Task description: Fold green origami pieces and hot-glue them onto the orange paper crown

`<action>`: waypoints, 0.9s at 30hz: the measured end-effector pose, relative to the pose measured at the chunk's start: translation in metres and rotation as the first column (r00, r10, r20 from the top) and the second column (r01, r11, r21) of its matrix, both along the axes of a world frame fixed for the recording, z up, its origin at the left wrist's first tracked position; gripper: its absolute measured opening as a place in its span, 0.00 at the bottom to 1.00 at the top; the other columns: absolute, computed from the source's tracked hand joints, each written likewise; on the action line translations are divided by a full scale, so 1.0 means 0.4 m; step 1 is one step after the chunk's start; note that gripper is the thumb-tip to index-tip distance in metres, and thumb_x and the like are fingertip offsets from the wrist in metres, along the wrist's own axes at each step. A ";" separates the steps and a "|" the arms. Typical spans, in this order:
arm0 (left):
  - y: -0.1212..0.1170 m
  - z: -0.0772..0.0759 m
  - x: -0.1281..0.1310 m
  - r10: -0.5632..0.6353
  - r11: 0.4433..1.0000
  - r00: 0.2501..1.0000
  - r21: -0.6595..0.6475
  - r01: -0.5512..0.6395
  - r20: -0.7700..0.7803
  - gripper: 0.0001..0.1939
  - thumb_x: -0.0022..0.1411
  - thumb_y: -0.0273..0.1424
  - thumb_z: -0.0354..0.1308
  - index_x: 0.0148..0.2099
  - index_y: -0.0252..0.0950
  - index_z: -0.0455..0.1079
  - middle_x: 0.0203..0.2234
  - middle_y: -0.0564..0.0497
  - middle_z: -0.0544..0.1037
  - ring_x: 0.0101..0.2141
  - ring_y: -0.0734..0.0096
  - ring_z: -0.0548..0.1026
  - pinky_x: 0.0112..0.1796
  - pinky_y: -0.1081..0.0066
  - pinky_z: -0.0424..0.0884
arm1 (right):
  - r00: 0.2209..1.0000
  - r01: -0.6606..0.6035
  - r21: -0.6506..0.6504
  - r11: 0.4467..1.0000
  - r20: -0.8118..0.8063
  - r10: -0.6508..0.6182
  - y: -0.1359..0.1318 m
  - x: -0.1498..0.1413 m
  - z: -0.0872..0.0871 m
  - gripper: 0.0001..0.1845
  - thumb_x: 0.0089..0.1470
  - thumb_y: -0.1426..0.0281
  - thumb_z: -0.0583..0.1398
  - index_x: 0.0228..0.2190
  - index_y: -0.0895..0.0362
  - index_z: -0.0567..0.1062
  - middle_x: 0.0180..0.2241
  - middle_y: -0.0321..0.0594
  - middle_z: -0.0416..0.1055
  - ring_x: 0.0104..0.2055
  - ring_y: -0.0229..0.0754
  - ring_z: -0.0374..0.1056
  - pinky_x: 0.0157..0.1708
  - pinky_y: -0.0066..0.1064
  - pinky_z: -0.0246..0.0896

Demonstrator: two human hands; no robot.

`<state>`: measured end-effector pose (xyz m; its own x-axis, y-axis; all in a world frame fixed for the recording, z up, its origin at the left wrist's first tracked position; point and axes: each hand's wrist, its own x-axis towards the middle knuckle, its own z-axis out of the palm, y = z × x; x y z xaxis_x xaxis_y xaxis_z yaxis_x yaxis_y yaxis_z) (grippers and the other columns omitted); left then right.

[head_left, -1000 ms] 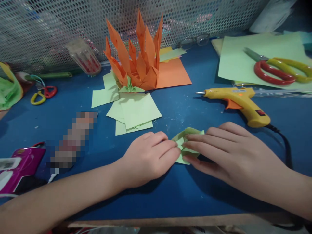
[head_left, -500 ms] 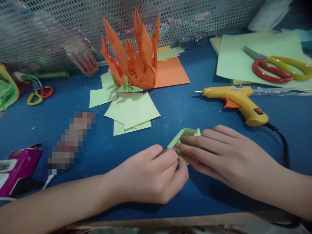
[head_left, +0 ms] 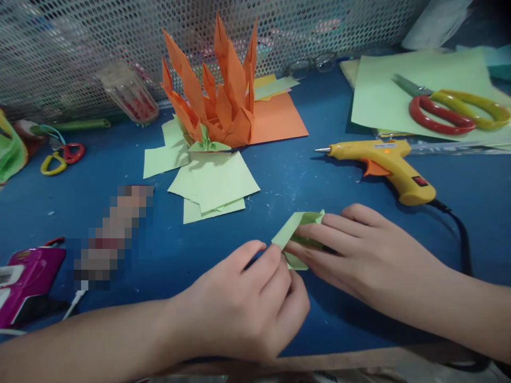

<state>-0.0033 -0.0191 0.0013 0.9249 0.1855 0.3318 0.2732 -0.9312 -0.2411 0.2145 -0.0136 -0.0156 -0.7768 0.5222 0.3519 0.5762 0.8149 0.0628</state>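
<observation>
A small sheet of light green paper (head_left: 288,230), partly folded, lies between my two hands near the table's front. My right hand (head_left: 355,250) reaches over its right side, with the fingers pressed onto the folded part. At the paper's left edge, my left hand (head_left: 255,298) is closed, its fingertips curled out of sight against the paper. Beyond them lies a loose pile of light green paper squares (head_left: 219,183). Behind that pile stands an orange folded-paper model (head_left: 223,111) with tall points and a small green folded piece at its front.
A yellow glue gun (head_left: 375,157) with a black cord lies right of centre. Large scissors (head_left: 443,114) rest on green sheets (head_left: 371,101) at the back right. Small scissors (head_left: 64,157), a clear jar (head_left: 131,98) and a purple box (head_left: 34,274) are on the left.
My left hand has shifted slightly down and its index finger now lies at the paper's left corner. My right hand keeps almost the same place on the paper. The whole view has moved slightly.
</observation>
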 end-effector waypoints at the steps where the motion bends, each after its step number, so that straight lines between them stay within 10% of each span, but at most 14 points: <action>1: -0.005 0.000 0.000 0.024 0.999 0.999 -0.031 -0.023 0.021 0.14 0.65 0.23 0.46 0.41 0.30 0.73 0.35 0.43 0.81 0.38 0.56 0.79 0.39 0.59 0.75 | 1.000 0.003 -0.013 1.000 0.001 -0.003 0.001 0.000 -0.001 0.17 0.64 0.73 0.48 0.38 0.56 0.76 0.34 0.40 0.74 0.32 0.42 0.64 0.31 0.36 0.45; 8: -0.027 0.004 0.010 0.115 0.982 0.970 -0.173 -0.079 0.212 0.11 0.65 0.24 0.45 0.42 0.30 0.69 0.34 0.44 0.82 0.36 0.59 0.80 0.41 0.63 0.78 | 1.000 0.024 -0.070 0.997 -0.014 -0.025 0.005 -0.002 0.000 0.16 0.64 0.75 0.47 0.40 0.54 0.74 0.36 0.38 0.76 0.35 0.41 0.66 0.33 0.36 0.45; 14: -0.013 -0.020 0.015 0.223 0.965 0.959 -0.180 -0.192 0.175 0.15 0.64 0.30 0.55 0.48 0.21 0.66 0.46 0.26 0.75 0.49 0.47 0.75 0.46 0.58 0.76 | 0.983 0.104 -0.077 0.992 -0.146 -0.115 0.006 0.007 0.006 0.10 0.62 0.68 0.54 0.37 0.52 0.75 0.38 0.33 0.77 0.36 0.42 0.65 0.38 0.38 0.47; 27: -0.022 -0.034 0.004 0.083 0.991 0.992 -0.116 -0.071 0.099 0.13 0.60 0.25 0.59 0.43 0.16 0.71 0.48 0.26 0.74 0.46 0.42 0.76 0.44 0.58 0.79 | 0.966 0.149 -0.055 0.987 -0.206 -0.157 -0.001 0.001 0.007 0.05 0.58 0.70 0.58 0.34 0.55 0.75 0.33 0.32 0.77 0.34 0.43 0.67 0.39 0.41 0.48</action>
<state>-0.0019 -0.0278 -0.0121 0.8682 0.2963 0.3981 0.3631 -0.9261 -0.1027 0.2151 -0.0140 -0.0126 -0.5981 0.6456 0.4749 0.6913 0.7153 -0.1017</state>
